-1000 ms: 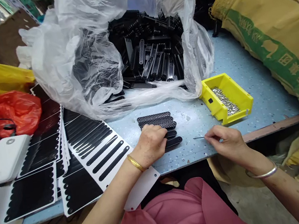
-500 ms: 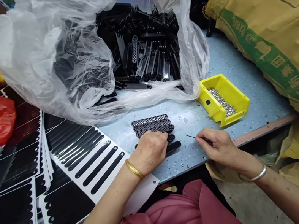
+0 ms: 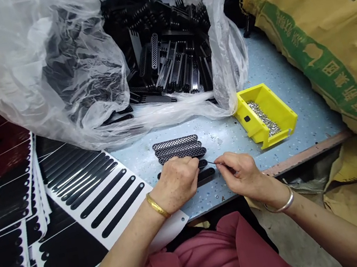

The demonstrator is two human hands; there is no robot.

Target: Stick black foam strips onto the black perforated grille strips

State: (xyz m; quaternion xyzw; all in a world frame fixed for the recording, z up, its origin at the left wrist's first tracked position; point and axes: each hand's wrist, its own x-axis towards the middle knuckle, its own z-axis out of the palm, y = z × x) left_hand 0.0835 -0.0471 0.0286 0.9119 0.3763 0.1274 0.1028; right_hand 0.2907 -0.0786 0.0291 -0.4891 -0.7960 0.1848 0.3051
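My left hand (image 3: 180,181) is closed over a smooth black strip (image 3: 203,164), its curled fingers pressed at the strip near one end. Most of that strip is hidden beneath the hand. In a pinch, my right hand (image 3: 240,171) has a thin dark pointed tool (image 3: 211,162); its tip is at the end of the same strip. Another smooth black strip (image 3: 206,174) lies just nearer to me. Beyond my left hand, several black lattice-patterned strips (image 3: 177,149) are lined up side by side on the speckled blue table (image 3: 227,136).
A large clear plastic bag (image 3: 95,129) full of black plastic parts (image 3: 176,64) stands behind. To its right are a yellow bin (image 3: 276,111) of small metal pieces (image 3: 261,116) and a big yellow sack (image 3: 331,42). Sheets of black stickers (image 3: 109,210) overlap at left.
My right hand has moved left, bringing the tool's tip to the strip beside my left fingers. My left hand stays on the strip. The view has shifted slightly.
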